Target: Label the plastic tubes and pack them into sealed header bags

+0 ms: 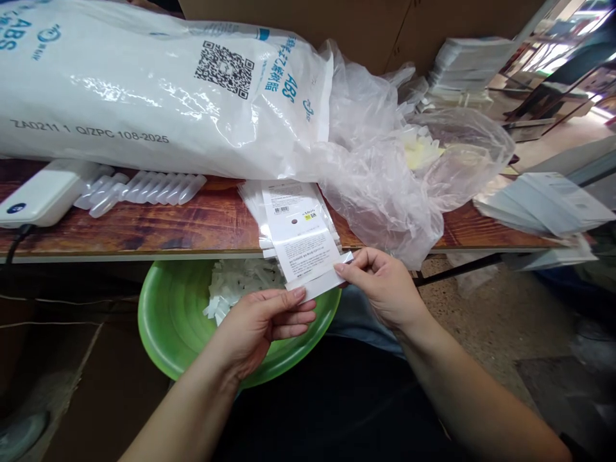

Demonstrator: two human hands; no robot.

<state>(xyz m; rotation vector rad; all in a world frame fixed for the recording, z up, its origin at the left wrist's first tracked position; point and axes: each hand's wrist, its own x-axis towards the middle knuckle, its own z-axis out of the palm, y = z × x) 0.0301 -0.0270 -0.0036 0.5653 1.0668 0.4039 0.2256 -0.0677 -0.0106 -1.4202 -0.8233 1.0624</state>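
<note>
A printed card in a clear plastic sleeve [308,240] extends over the table edge, small text and a barcode facing up. My left hand [262,324] pinches its lower left corner between thumb and fingers. At the lower right corner, the thumb and fingers of my right hand [380,282] grip the sleeve's end, where a shiny strip shows. Beneath the card lies a fanned stack of clear sleeves [255,208] on the table. Below my hands is a green basin [168,321] with translucent plastic scraps [235,282] in it.
A large white ABS sack [158,122] lies along the back of the wooden table [226,224]. Crumpled clear bags [375,167] sit at its right. Several translucent tubes [158,186] lie beside a white device [48,192] at left. Card stacks [543,205] stand at right.
</note>
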